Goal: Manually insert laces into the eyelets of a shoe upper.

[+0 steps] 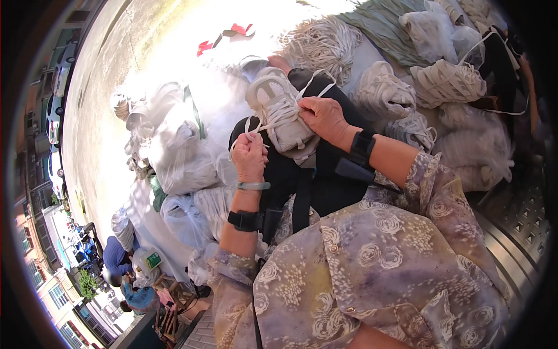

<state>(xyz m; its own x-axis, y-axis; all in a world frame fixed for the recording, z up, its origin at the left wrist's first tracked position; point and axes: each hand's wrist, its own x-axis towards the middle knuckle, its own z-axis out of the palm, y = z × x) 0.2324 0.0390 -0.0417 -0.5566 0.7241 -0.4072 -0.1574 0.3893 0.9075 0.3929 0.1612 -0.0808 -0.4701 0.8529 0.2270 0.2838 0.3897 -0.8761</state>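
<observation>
A pale beige sneaker (pixel 276 113) rests on my lap over black trousers, its laces crossing the tongue. My left hand (pixel 250 156) is closed in a pinch on a white shoelace (pixel 254 129) at the shoe's left side. On the other side, my right hand (pixel 326 119) pinches the lace too, and a loose loop of it rises above the fingers. The lace runs between the shoe's eyelets and both hands. Black bands with small boxes are strapped round both wrists.
Bundled laces (pixel 322 49) lie beyond the shoe. More pale shoes (pixel 383 90) are piled at the right beside plastic bags (pixel 471 139). White bags (pixel 180 154) crowd the left. Other people (pixel 119 262) are at the lower left, and a metal bench (pixel 517 232) is at the right.
</observation>
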